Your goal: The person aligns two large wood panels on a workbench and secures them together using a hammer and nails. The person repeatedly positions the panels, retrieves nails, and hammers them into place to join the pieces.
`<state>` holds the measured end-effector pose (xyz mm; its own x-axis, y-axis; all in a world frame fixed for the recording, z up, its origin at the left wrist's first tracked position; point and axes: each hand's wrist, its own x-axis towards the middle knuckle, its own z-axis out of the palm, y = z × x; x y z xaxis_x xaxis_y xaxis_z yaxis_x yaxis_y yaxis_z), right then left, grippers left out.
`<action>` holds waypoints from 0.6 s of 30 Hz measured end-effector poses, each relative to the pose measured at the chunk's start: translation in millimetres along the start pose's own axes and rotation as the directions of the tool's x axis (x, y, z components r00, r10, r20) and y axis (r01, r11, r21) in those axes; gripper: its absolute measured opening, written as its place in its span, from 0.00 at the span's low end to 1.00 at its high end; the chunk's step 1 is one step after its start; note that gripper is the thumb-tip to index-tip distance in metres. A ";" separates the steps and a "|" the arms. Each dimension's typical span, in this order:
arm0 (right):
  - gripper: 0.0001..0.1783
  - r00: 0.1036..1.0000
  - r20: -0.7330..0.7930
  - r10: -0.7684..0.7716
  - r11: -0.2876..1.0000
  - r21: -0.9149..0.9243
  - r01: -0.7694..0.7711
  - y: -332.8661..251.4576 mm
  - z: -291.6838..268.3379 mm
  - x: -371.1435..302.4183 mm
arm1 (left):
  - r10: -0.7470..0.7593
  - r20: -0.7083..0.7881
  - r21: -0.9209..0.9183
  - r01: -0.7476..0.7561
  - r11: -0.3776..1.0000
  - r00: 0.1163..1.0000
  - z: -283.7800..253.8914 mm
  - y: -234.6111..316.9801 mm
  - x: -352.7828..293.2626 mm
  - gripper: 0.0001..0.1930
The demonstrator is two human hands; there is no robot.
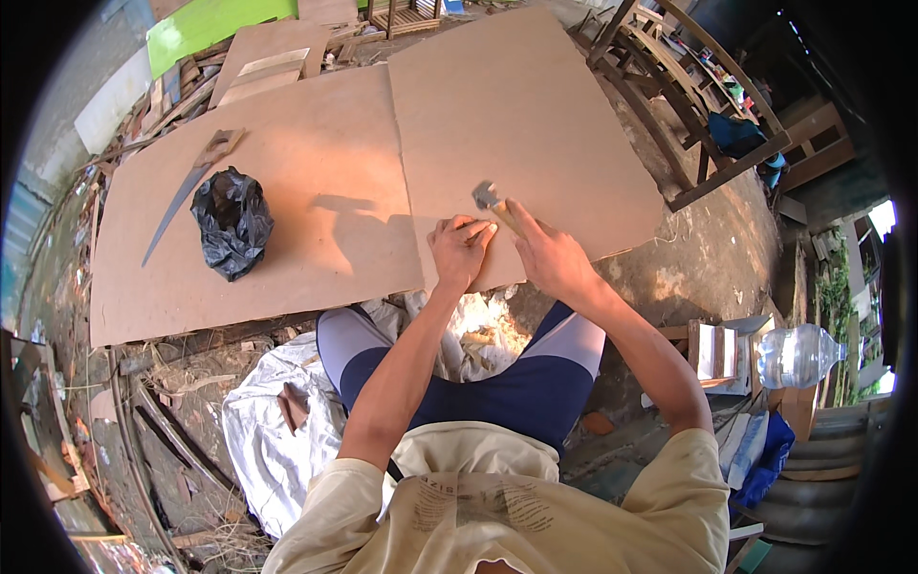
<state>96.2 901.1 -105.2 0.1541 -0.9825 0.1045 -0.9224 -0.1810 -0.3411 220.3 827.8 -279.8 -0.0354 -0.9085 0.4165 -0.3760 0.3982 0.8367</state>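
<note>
Gripping the hammer (496,205), the right hand (557,262) sits at three o'clock from the left hand (462,253); the hammer's head is at the left's one o'clock, over the board (516,105). Whether the left's bunched fingers pinch anything, I cannot tell. At nine: bag (232,253).

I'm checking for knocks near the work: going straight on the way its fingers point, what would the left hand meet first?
Probably the hammer gripped in the right hand. Depth is unclear, though; the left hand might pass beneath it, over the brown board.
</note>
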 end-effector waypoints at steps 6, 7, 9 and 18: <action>0.31 0.999 -0.040 -0.027 0.999 0.024 0.028 -12.4 -3.7 -2.2 | 0.032 -0.009 0.020 -0.032 0.999 0.999 -0.3 -7.5 -0.7 0.09; 0.31 0.997 -0.064 -0.041 0.998 0.035 0.043 -11.1 -3.1 -3.5 | 0.016 -0.002 -0.002 -0.016 1.000 1.000 1.0 -4.5 -0.1 0.09; 0.32 1.000 -0.015 -0.012 1.000 -0.005 0.012 -3.5 5.8 -5.0 | -0.004 0.005 -0.012 0.004 1.000 1.000 0.1 -5.6 -1.9 0.09; 0.32 0.992 -0.080 -0.102 0.989 -0.117 0.092 8.6 14.0 -11.8 | -0.044 0.035 -0.014 0.045 0.999 0.998 -0.5 -1.4 0.1 0.09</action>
<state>91.4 910.5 -122.4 0.2182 -0.9524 0.2130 -0.9395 -0.2640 -0.2180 221.3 827.2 -280.8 -0.0509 -0.9290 0.3666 -0.3643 0.3590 0.8593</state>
